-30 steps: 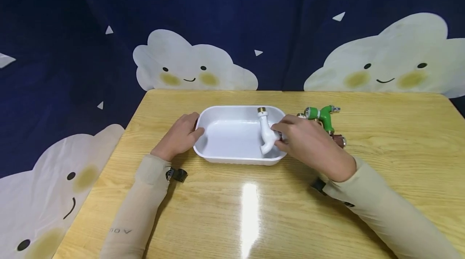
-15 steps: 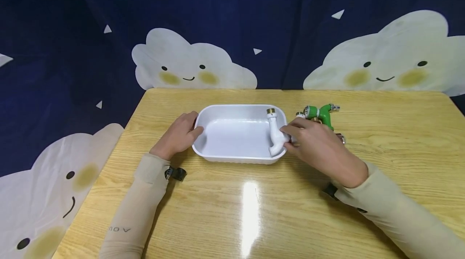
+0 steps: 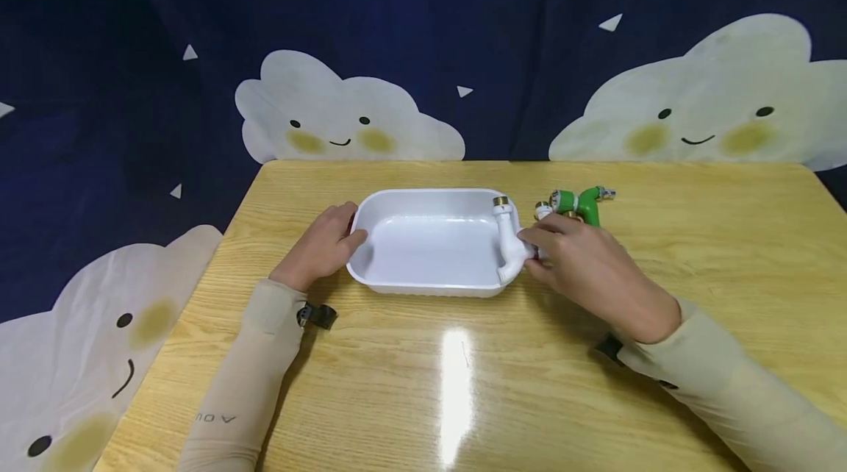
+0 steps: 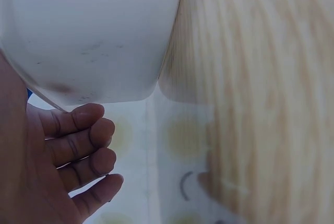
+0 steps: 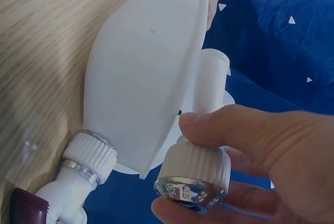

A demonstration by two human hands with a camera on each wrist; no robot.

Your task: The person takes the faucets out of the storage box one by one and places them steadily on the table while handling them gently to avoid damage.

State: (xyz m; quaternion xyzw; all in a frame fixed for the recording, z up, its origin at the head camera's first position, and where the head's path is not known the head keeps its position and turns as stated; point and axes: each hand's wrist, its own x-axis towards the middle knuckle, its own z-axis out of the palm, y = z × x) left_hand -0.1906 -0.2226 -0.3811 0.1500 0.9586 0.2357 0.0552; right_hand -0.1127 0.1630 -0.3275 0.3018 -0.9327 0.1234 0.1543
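Observation:
A white oblong plastic basin (image 3: 426, 251) sits on the table. My left hand (image 3: 323, 248) holds its left end, thumb over the rim and fingers outside; in the left wrist view those fingers (image 4: 88, 140) are bent beside the basin wall. Above the basin's right rim hangs a white tap (image 3: 506, 240) with a brass-coloured threaded end pointing away from me. My right hand (image 3: 589, 266) grips this tap by its ribbed knob (image 5: 194, 169), thumb on one side and fingers on the other. The right hand partly hides the taps behind it.
Right of the basin lie a green tap (image 3: 587, 206) and another white tap (image 3: 543, 210). A maroon ribbed knob (image 5: 28, 207) shows in the right wrist view. A dark blue curtain (image 3: 503, 53) with clouds hangs behind the wooden table (image 3: 397, 384).
My right hand has carried the white tap rightward, from over the inside of the basin to over its right rim. The left hand keeps its hold on the basin.

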